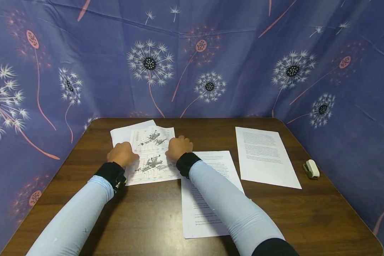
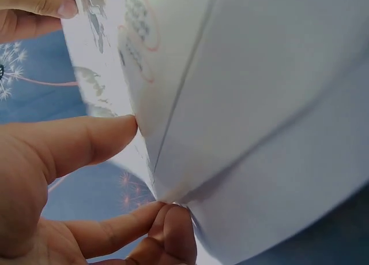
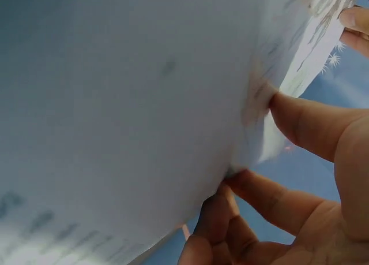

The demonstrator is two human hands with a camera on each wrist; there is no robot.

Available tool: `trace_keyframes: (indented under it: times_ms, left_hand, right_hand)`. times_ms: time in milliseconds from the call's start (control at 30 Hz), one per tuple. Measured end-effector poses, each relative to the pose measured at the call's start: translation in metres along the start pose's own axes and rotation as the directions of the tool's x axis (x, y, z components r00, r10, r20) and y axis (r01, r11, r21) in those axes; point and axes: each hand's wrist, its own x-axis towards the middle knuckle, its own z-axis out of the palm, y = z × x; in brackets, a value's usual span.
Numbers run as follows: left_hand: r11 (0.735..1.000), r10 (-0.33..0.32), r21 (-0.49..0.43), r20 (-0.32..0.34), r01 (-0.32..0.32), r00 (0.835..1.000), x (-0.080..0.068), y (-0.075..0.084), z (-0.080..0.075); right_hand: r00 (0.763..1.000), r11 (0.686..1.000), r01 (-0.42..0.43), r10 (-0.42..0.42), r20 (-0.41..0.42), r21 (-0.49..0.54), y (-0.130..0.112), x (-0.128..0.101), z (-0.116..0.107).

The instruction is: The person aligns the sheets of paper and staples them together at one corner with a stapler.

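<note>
A printed diagram sheet (image 1: 152, 156) lies at the table's far left on top of a blank white sheet (image 1: 124, 132). My left hand (image 1: 123, 153) holds its left edge and my right hand (image 1: 179, 146) its right edge. In the left wrist view the left hand (image 2: 153, 167) pinches the paper (image 2: 259, 103) between thumb and curled fingers. The right wrist view shows the right hand (image 3: 252, 141) pinching the paper (image 3: 115, 103) the same way. The sheet bows upward between the two hands.
A text page (image 1: 208, 192) lies under my right forearm. Another text page (image 1: 265, 156) sits to the right, with a small white stapler (image 1: 311, 168) near the right edge. The brown table (image 1: 147, 220) is enclosed by a blue dandelion-print cloth (image 1: 211, 53).
</note>
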Motion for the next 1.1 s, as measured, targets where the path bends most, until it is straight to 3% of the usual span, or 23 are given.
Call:
trace_keyframes:
  times_ms: [200,433,567,667,900,1100]
  left_hand:
    - [0.999,-0.002,-0.037,-0.021,0.001,1.0,0.0,-0.002,-0.003]
    - [0.992,0.062,-0.098,-0.172,-0.08,0.983,0.006,-0.013,-0.003]
    - [0.989,0.062,-0.118,-0.221,-0.09,0.973,0.008,-0.017,-0.004]
    - [0.988,0.056,-0.124,-0.24,-0.088,0.969,0.007,-0.018,-0.004]
    - [0.984,0.059,-0.146,-0.294,-0.106,0.954,0.003,-0.018,-0.006]
    - [0.979,0.051,-0.177,-0.292,-0.106,0.955,0.002,-0.021,-0.011]
  right_hand:
    - [1.0,0.998,0.005,-0.005,-0.006,0.063,0.0,0.001,-0.002]
    - [0.999,0.972,0.027,-0.018,-0.042,0.233,0.007,0.007,-0.004]
    - [0.997,0.943,0.018,0.007,-0.074,0.332,0.01,0.006,-0.008]
    - [0.994,0.918,0.01,0.034,-0.103,0.397,0.011,0.006,-0.01]
    - [0.985,0.891,0.0,0.079,-0.154,0.454,0.012,0.007,-0.014]
    - [0.983,0.863,0.002,0.092,-0.16,0.505,0.015,0.008,-0.014]
